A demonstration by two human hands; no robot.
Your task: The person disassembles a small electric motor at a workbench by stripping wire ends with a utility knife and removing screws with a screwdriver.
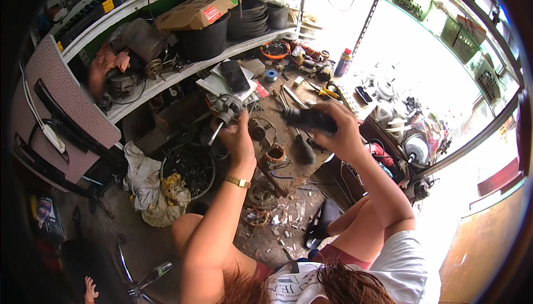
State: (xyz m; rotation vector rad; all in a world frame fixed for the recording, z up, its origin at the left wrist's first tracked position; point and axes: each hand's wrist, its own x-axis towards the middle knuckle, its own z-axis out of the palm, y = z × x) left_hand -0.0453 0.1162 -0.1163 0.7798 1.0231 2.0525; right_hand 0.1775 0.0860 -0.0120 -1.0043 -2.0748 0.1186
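Observation:
Raised over the bench, my left hand (240,144) is closed round a grey metal motor part (227,106) with a bright shaft pointing down and to the left. My right hand (343,129) grips a black cylindrical tool (311,121), its end facing the motor part but apart from it; motion blur hides its exact kind. Below the hands, a wire-wound coil (275,153) sits on the wooden bench (288,184) by a round metal casing (261,130). A dark-handled screwdriver (305,149) lies just under my right hand.
A phone (235,76) rests on white boxes behind my left hand. Yellow-handled pliers (323,90) and a spray can (343,62) are farther back. Left of the bench stand a basin of dark scraps (189,171) and rags (158,184). Another person's hand (90,290) shows at lower left.

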